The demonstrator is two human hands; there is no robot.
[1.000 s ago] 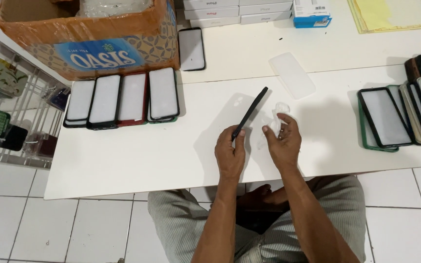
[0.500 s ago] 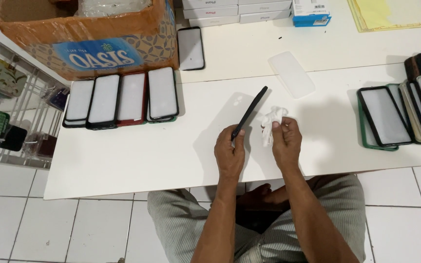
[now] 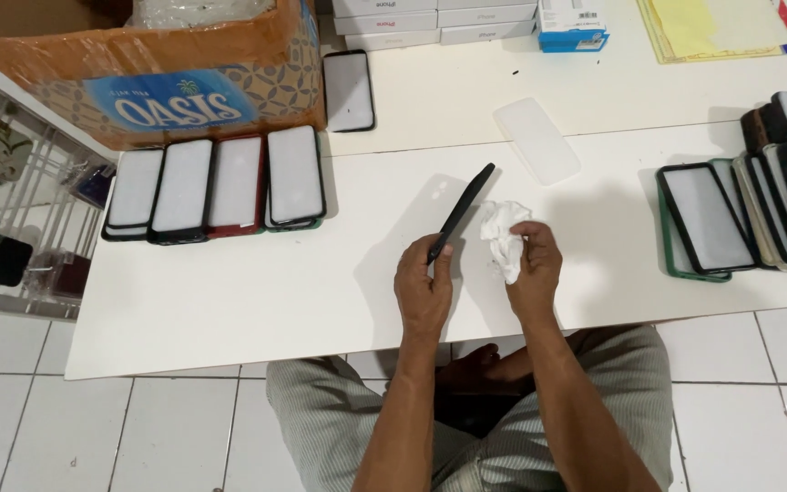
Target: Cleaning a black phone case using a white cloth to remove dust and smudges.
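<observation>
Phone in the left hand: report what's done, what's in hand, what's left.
Looks done: four cased phones lined up beside the cardboard box. In hand: left hand holds a dark phone on edge, right hand holds a crumpled white wipe. Likely left: the fanned stack of phones at right.

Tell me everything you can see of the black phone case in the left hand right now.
The black phone case is thin, dark and matte, seen nearly edge-on, so its face and cutouts cannot be made out. It stands tilted, its upper end leaning up and to the right above the white table. The left hand pinches its lower end. The right hand, beside it, holds a crumpled white wipe close to the case; whether they touch cannot be told.
</observation>
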